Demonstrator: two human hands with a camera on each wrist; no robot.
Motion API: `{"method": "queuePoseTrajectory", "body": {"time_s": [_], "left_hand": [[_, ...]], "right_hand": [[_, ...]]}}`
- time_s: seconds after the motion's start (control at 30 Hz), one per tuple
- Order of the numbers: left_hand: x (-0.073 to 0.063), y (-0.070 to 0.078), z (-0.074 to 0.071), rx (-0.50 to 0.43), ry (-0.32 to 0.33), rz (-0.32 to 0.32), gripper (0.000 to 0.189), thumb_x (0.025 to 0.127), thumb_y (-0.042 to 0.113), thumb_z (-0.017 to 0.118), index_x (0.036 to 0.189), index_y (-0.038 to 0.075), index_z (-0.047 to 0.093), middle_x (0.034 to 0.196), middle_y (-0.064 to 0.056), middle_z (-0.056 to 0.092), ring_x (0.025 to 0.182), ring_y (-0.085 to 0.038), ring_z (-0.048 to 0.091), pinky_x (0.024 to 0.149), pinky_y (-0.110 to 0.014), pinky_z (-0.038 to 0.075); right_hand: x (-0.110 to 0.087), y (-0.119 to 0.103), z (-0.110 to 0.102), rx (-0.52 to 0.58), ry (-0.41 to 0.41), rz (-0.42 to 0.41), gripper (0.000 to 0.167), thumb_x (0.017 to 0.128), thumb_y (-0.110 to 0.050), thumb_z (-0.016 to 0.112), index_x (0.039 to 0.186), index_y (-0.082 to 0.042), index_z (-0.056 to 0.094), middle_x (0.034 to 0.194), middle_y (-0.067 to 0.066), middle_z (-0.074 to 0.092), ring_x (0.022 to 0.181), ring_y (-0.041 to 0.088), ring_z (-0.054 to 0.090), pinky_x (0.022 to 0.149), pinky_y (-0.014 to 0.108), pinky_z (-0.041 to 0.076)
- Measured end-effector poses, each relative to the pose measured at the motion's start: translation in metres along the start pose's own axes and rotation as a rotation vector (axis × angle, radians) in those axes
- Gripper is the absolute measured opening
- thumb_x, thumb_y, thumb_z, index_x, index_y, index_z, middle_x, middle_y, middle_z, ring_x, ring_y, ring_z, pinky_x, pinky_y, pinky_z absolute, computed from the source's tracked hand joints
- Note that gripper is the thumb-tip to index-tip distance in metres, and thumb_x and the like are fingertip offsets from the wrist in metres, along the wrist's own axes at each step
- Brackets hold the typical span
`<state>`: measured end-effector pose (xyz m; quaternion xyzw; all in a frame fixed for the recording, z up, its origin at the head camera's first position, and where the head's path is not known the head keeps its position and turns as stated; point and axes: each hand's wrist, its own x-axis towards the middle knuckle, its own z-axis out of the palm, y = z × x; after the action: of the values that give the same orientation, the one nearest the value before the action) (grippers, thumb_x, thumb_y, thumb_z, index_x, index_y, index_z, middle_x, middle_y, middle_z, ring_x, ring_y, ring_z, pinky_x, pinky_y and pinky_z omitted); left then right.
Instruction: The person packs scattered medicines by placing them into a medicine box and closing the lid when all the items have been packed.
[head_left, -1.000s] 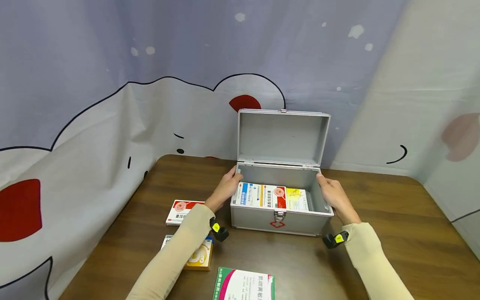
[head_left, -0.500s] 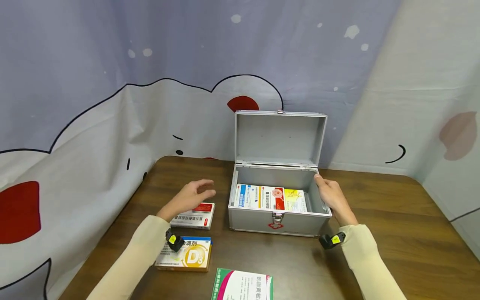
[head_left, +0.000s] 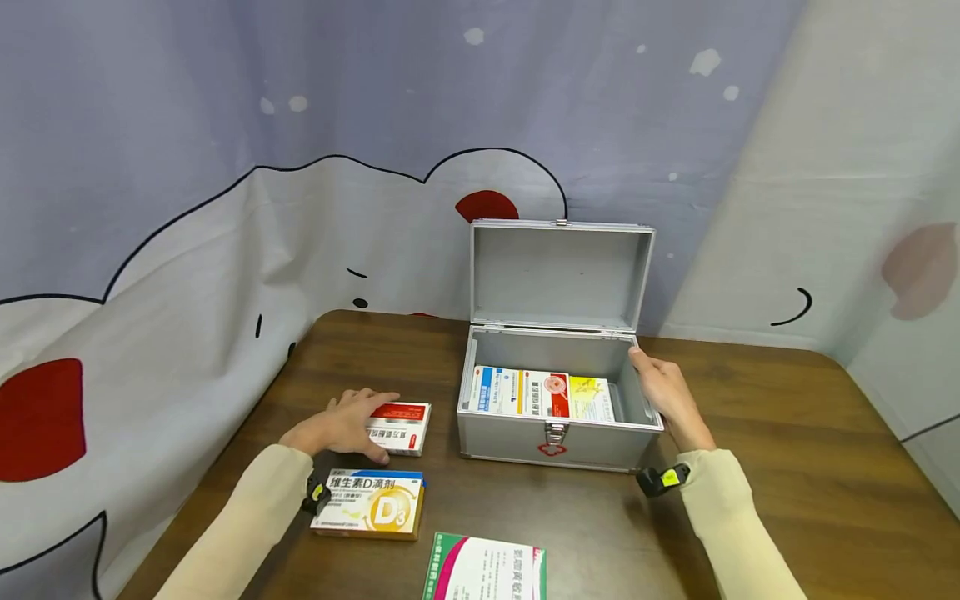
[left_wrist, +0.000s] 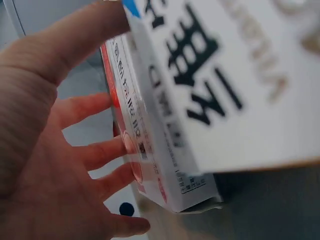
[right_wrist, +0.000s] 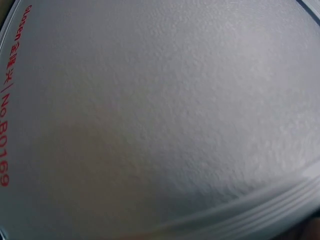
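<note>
My left hand [head_left: 341,427] spans the red and white medicine box [head_left: 400,429] on the table, thumb at its near edge and fingers over its far side. In the left wrist view the fingers are spread, their tips right at the side of that medicine box [left_wrist: 131,107]. At the right end of the open silver first-aid case [head_left: 495,439], my right hand [head_left: 671,400] grips the rim, thumb over the edge. Several medicine boxes [head_left: 545,394] stand in a row inside the case. The right wrist view shows only the case wall [right_wrist: 165,110] with red lettering.
A vitamin D box [head_left: 367,502] lies just nearer than the left hand, close under its wrist. Toward the front lies a green and white medicine box [head_left: 491,569]. The case lid [head_left: 562,275] stands raised at the back, before a patterned curtain [head_left: 360,225].
My left hand has let go of the case's left rim and moved left and down to the red and white medicine box. My right hand stays on the case.
</note>
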<state>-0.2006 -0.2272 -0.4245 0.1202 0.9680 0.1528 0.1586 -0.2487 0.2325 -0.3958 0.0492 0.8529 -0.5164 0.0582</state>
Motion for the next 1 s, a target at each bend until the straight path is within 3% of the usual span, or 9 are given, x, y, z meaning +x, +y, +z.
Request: {"method": "queuePoseTrajectory", "body": {"time_s": [0.23,0.37,0.53,0.6,0.7,0.8,0.87,1.0], "left_hand": [[0.002,0.004,-0.007,0.037,-0.038,-0.029,0.081,0.063,0.035,0.082,0.133,0.019,0.045,0.118,-0.006,0.049,0.107,-0.028,0.039,0.088,-0.056,0.039],[0.002,0.008,-0.009,0.056,-0.048,-0.046,0.076,0.062,0.037,0.082,0.127,0.018,0.047,0.113,-0.004,0.05,0.103,-0.025,0.041,0.087,-0.052,0.041],[0.002,0.011,-0.011,0.086,-0.026,-0.041,0.074,0.062,0.043,0.08,0.123,0.014,0.049,0.105,-0.001,0.053,0.091,-0.02,0.047,0.081,-0.044,0.044],[0.002,0.015,-0.017,0.088,-0.009,-0.032,0.076,0.062,0.046,0.079,0.123,0.011,0.049,0.101,-0.001,0.055,0.086,-0.018,0.049,0.077,-0.041,0.045],[0.002,0.022,-0.03,0.078,0.022,-0.014,0.079,0.062,0.05,0.077,0.123,0.007,0.049,0.097,-0.001,0.056,0.08,-0.016,0.051,0.072,-0.036,0.047],[0.002,0.03,-0.046,0.062,0.038,0.018,0.078,0.063,0.051,0.075,0.12,0.005,0.049,0.092,-0.001,0.056,0.074,-0.014,0.053,0.065,-0.031,0.048],[0.001,0.035,-0.055,0.064,0.042,0.033,0.075,0.064,0.051,0.074,0.117,0.004,0.05,0.088,-0.001,0.056,0.07,-0.013,0.054,0.062,-0.028,0.048],[-0.002,0.046,-0.071,0.135,0.038,0.05,0.072,0.064,0.052,0.073,0.112,0.003,0.053,0.087,-0.002,0.054,0.074,-0.015,0.051,0.062,-0.027,0.045]], "right_hand": [[0.001,-0.001,0.001,-0.029,0.011,0.007,0.074,0.093,-0.056,0.028,0.138,0.001,0.037,0.135,0.026,0.041,0.116,0.038,0.043,0.095,0.048,0.038],[0.002,0.0,0.002,-0.025,0.017,0.02,0.074,0.092,-0.057,0.03,0.139,-0.001,0.036,0.136,0.024,0.04,0.115,0.034,0.044,0.095,0.045,0.039],[0.002,0.002,0.001,0.033,0.013,0.014,0.072,0.093,-0.054,0.033,0.135,0.003,0.041,0.119,0.028,0.053,0.092,0.03,0.06,0.077,0.041,0.05],[0.002,0.002,0.0,0.061,0.006,0.006,0.07,0.094,-0.053,0.035,0.134,0.005,0.042,0.111,0.03,0.056,0.08,0.028,0.063,0.07,0.041,0.053],[0.002,0.001,-0.001,0.07,0.006,0.002,0.071,0.093,-0.053,0.035,0.134,0.005,0.042,0.109,0.029,0.056,0.076,0.024,0.063,0.068,0.04,0.053],[0.003,0.002,-0.001,0.061,0.005,0.002,0.072,0.093,-0.054,0.034,0.134,0.005,0.041,0.112,0.03,0.054,0.083,0.031,0.062,0.072,0.042,0.052],[0.003,0.002,-0.001,0.029,0.012,-0.002,0.074,0.093,-0.055,0.032,0.136,0.004,0.04,0.123,0.029,0.05,0.098,0.034,0.057,0.081,0.043,0.049],[0.004,0.004,0.001,0.021,0.007,0.006,0.074,0.093,-0.056,0.032,0.137,0.003,0.038,0.127,0.028,0.047,0.107,0.037,0.051,0.085,0.044,0.046]]}}
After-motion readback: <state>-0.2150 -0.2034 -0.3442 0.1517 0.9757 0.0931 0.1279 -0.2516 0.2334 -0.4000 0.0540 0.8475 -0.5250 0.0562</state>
